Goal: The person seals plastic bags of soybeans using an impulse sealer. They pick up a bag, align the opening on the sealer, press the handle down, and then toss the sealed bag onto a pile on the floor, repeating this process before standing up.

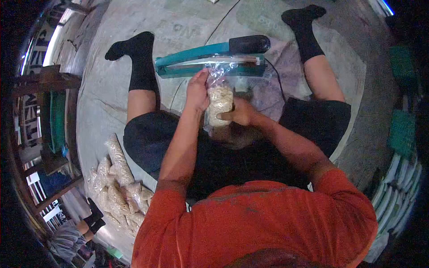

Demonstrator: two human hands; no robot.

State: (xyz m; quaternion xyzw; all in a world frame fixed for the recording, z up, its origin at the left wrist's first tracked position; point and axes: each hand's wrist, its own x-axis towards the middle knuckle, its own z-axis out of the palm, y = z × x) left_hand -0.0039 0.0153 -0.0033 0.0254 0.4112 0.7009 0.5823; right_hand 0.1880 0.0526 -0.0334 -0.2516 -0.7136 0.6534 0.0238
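Observation:
Between my hands is a clear plastic bag (220, 105), its lower part filled with pale, grain-like pieces. My left hand (197, 90) is closed on the bag's left side, near where the filling ends. Around the lower right side my right hand (241, 112) is wrapped, thumb across the front. The bag's unfilled clear top (220, 71) overlaps a teal impulse sealer (192, 56), which lies on the floor sheet beyond my hands. The sealer's long arm ends in a black handle (250, 44) on the right and stands apart from its base.
A pile of filled clear bags (117, 187) lies by my left hip. My outstretched legs flank the sealer on the pale floor sheet (178, 27), and a black cord (278, 80) runs from its right end. Another person's legs (91, 219) show at lower left; stacked white sacks (395, 192) stand right.

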